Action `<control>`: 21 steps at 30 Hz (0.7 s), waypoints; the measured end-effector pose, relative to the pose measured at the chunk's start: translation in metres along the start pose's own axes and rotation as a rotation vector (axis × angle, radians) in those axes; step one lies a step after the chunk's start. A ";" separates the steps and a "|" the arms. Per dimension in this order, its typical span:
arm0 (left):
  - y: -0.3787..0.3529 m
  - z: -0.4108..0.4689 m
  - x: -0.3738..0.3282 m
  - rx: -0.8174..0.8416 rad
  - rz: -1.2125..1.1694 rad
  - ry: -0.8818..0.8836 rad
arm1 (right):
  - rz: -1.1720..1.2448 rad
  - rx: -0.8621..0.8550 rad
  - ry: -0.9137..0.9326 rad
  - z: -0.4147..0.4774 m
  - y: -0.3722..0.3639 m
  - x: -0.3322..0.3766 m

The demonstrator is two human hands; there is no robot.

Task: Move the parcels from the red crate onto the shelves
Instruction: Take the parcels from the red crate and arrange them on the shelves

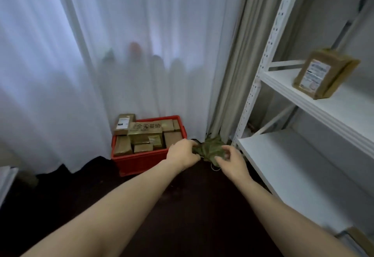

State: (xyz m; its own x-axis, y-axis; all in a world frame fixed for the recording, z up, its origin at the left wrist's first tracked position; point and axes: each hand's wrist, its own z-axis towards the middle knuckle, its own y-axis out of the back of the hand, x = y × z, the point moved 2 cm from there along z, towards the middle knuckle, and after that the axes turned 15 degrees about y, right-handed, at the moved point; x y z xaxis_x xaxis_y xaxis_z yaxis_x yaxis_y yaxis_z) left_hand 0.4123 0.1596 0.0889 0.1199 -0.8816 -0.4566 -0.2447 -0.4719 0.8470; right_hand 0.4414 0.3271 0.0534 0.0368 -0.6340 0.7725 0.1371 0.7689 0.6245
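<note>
A red crate stands on the dark floor by the curtain, filled with several brown cardboard parcels. Just right of it, between my hands, is a crumpled green bundle. My left hand grips its left side with curled fingers. My right hand pinches its right side. White metal shelves rise at the right; one brown parcel with a white label stands on the upper board.
White sheer curtains hang behind the crate, with a beige drape beside the shelf post. The lower shelf board carries nothing. A pale object pokes in at the left edge.
</note>
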 end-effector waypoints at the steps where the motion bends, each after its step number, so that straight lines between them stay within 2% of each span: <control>1: 0.008 0.012 0.015 -0.011 -0.011 0.031 | 0.002 0.026 -0.001 0.012 -0.014 0.007; 10: 0.043 0.114 0.125 -0.048 -0.101 0.308 | 0.017 0.321 0.072 0.132 -0.121 0.035; 21: 0.106 0.224 0.222 -0.126 -0.212 0.669 | 0.088 0.578 0.069 0.302 -0.247 0.073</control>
State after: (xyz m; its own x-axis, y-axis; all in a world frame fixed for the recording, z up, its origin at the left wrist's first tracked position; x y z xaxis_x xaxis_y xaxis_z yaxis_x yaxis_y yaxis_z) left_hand 0.1970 -0.0836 0.0163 0.7273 -0.5688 -0.3840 -0.0427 -0.5959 0.8019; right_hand 0.1108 0.1160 -0.0095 0.0901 -0.5547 0.8271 -0.4309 0.7270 0.5346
